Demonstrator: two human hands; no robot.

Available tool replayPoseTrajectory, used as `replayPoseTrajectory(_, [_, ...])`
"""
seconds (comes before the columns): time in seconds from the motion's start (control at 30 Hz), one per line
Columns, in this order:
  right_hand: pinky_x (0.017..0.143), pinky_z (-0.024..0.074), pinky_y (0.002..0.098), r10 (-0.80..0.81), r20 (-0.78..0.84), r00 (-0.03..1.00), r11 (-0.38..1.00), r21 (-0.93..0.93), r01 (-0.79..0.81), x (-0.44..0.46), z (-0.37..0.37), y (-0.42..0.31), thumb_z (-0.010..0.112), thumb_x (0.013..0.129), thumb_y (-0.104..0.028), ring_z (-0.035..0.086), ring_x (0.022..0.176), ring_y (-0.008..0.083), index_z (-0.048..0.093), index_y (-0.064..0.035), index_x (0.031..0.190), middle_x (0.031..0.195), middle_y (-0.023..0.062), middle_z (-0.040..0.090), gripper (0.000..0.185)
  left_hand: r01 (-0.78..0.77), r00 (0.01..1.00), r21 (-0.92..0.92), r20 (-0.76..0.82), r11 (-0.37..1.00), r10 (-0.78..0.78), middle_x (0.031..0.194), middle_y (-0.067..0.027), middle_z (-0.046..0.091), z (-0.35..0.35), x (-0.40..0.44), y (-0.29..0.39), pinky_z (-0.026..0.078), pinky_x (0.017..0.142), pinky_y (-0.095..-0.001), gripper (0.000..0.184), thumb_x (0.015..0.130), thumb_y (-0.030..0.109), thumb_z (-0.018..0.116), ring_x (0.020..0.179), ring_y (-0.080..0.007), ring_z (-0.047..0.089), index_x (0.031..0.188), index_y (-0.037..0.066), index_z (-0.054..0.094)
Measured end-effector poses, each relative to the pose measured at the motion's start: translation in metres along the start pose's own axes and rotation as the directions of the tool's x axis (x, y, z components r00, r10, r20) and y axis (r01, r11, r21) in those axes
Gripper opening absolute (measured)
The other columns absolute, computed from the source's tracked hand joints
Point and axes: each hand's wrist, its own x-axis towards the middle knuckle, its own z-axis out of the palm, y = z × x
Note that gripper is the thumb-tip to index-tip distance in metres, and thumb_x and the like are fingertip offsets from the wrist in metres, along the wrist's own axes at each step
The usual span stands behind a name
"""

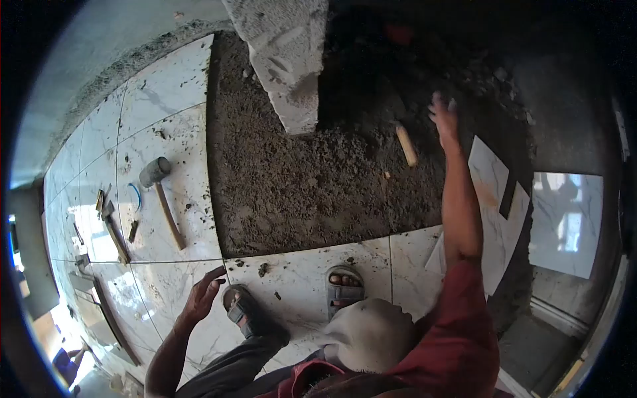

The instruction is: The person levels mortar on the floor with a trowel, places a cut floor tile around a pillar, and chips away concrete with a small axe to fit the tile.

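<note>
My right hand (443, 118) reaches forward over the dark mortar bed (292, 172), its fingers apart and nothing in them. Left of it lies a trowel with a wooden handle (406, 147); its blade is lost in shadow. My left hand (203, 294) hangs above the tiled floor near my foot, fingers stretched out and holding nothing. A rubber mallet (155, 174) with a wooden handle rests on the white marbled tiles (166, 126) at the left. Beside it are a hammer (114, 229) and a blue curved strip (136, 197).
A rough concrete pillar (285, 60) juts into the mortar area from the top. Cut tile pieces (491, 179) lie at the right, with a square tile (566, 222) farther right. Rubble (501, 79) lines the dark far edge. Mortar crumbs (263, 268) dot the tiles near my sandals.
</note>
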Motion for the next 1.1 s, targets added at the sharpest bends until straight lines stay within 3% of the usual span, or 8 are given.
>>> replayPoseTrajectory(0.07, [0.097,0.0418,0.0366,-0.263,-0.119,0.957,0.133,-0.987,-0.086,0.008,-0.009,0.026,0.047,0.086,-0.055,0.056,0.112,0.0277,0.047,0.0096,0.12,0.123,0.0224,0.054,0.073,-0.026,1.0,0.014,-0.014,1.0,0.026,0.126,-0.0196,0.051,0.003,0.0,-0.014,0.041,0.095,-0.04,0.059,0.096,0.046,0.035,0.112,-0.0298,0.054,0.13,-0.002,0.042])
replayPoseTrajectory(0.13, [0.1,0.038,0.0396,-0.001,0.001,1.0,-0.068,-0.998,0.001,0.006,-0.013,0.084,0.049,0.084,-0.056,0.049,0.119,0.0339,0.044,0.0077,0.125,0.126,0.0237,0.051,0.076,-0.039,0.999,0.064,-0.001,0.997,0.039,0.123,-0.0205,0.053,0.002,0.001,-0.008,0.041,0.096,-0.0402,0.056,0.097,0.044,0.035,0.114,-0.0313,0.053,0.127,-0.002,0.045])
replayPoseTrajectory(0.33, [0.087,0.0457,0.0456,0.438,-0.038,0.898,0.102,-0.991,-0.092,-0.029,0.059,0.033,0.058,0.083,-0.037,0.053,0.111,0.0383,0.04,0.0022,0.131,0.126,0.0216,0.051,0.065,0.006,1.0,-0.014,-0.011,1.0,-0.007,0.124,-0.0206,0.052,0.005,-0.007,0.006,0.041,0.096,-0.0408,0.059,0.096,0.046,0.035,0.117,-0.0312,0.05,0.129,-0.002,0.043])
replayPoseTrajectory(0.63, [0.081,0.0478,0.0465,0.035,-0.1,0.994,0.451,-0.887,-0.105,-0.057,0.059,0.046,0.063,0.079,-0.022,0.058,0.101,0.0393,0.036,0.0082,0.128,0.116,0.0261,0.054,0.064,0.029,0.999,-0.017,-0.045,0.999,-0.03,0.124,-0.0194,0.052,0.009,-0.017,-0.003,0.042,0.094,-0.0388,0.062,0.095,0.049,0.037,0.112,-0.031,0.054,0.129,-0.003,0.042])
replayPoseTrajectory(0.83, [0.086,0.0454,0.0476,0.281,-0.045,0.959,0.144,-0.986,-0.088,-0.027,0.09,0.056,0.052,0.082,-0.009,0.057,0.102,0.04,0.035,0.0081,0.13,0.114,0.0307,0.053,0.054,0.059,0.998,-0.01,-0.016,0.998,-0.059,0.124,-0.0204,0.052,0.009,-0.016,-0.002,0.041,0.095,-0.0393,0.061,0.096,0.048,0.036,0.113,-0.0307,0.053,0.129,-0.003,0.043])
replayPoseTrajectory(0.93, [0.086,0.0447,0.0487,-0.108,0.151,0.983,-0.07,-0.987,0.144,-0.089,0.085,0.054,0.05,0.082,-0.005,0.057,0.101,0.0405,0.036,0.0063,0.131,0.109,0.031,0.055,0.053,-0.046,0.997,-0.023,-0.06,0.999,0.045,0.124,-0.0214,0.052,0.007,-0.008,0.002,0.041,0.096,-0.0396,0.058,0.097,0.046,0.035,0.115,-0.0309,0.051,0.129,-0.002,0.044])
replayPoseTrajectory(1.0, [0.087,0.0439,0.0505,0.419,0.16,0.894,0.069,-0.987,0.144,-0.107,0.08,0.011,0.05,0.082,-0.005,0.055,0.104,0.0427,0.035,0.0057,0.132,0.109,0.032,0.055,0.053,-0.045,0.998,-0.017,-0.042,0.999,0.044,0.124,-0.0213,0.052,0.005,-0.005,0.002,0.041,0.096,-0.0397,0.058,0.097,0.046,0.035,0.115,-0.0305,0.051,0.129,-0.002,0.044])
replayPoseTrajectory(1.1, [0.09,0.0419,0.0519,0.079,0.077,0.994,0.376,-0.926,0.042,-0.058,0.069,0.052,0.048,0.083,-0.004,0.053,0.107,0.0439,0.031,0.0046,0.135,0.111,0.0356,0.052,0.056,-0.058,0.998,-0.023,-0.01,0.998,0.057,0.124,-0.0203,0.052,0.011,-0.003,-0.015,0.041,0.097,-0.0401,0.058,0.097,0.046,0.034,0.115,-0.0294,0.052,0.129,-0.002,0.044])
